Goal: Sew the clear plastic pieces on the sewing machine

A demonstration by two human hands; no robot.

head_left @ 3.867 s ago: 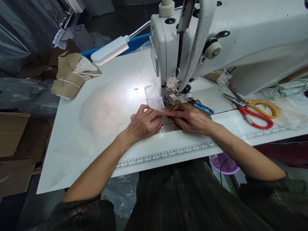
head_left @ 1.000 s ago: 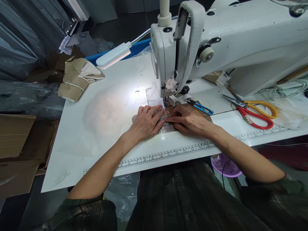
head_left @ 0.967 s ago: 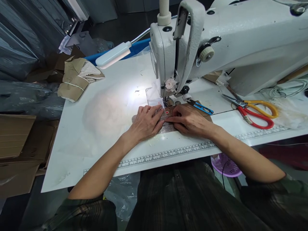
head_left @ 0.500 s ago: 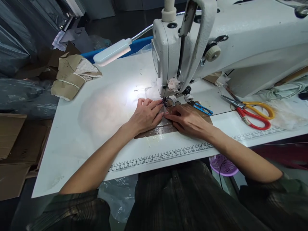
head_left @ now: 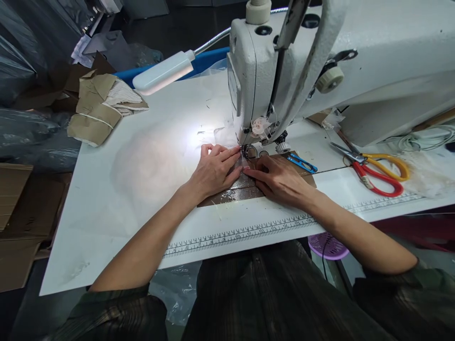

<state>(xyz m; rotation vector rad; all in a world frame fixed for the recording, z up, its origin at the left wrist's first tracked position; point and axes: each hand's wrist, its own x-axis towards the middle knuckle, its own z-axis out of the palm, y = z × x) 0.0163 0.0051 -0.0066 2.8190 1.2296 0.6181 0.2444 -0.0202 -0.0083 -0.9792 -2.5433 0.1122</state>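
Observation:
The sewing machine head [head_left: 245, 80] stands over the table, its needle area just beyond my fingertips. My left hand [head_left: 216, 173] lies palm down with fingers spread, its fingertips beside the presser foot on thin sheer material. My right hand [head_left: 279, 180] is closed in a pinch at the front of the foot, around something small and sheer that I cannot make out. Beneath both hands is a brown shiny plate [head_left: 243, 193]. Pale sheer fabric [head_left: 149, 161] spreads over the table left of my left hand. Blue thread snips [head_left: 302, 162] lie just beyond my right hand.
Scissors with red and yellow handles [head_left: 382, 173] lie at the right. A lamp [head_left: 163, 73] hangs over the table's back. A wrapped bundle [head_left: 97, 109] sits at the back left. A printed ruler [head_left: 238, 237] runs along the front edge; a purple basket [head_left: 329, 246] is below.
The camera view has shifted slightly, so the machine looks larger and nearer. Both hands keep nearly the same place and pose at the presser foot.

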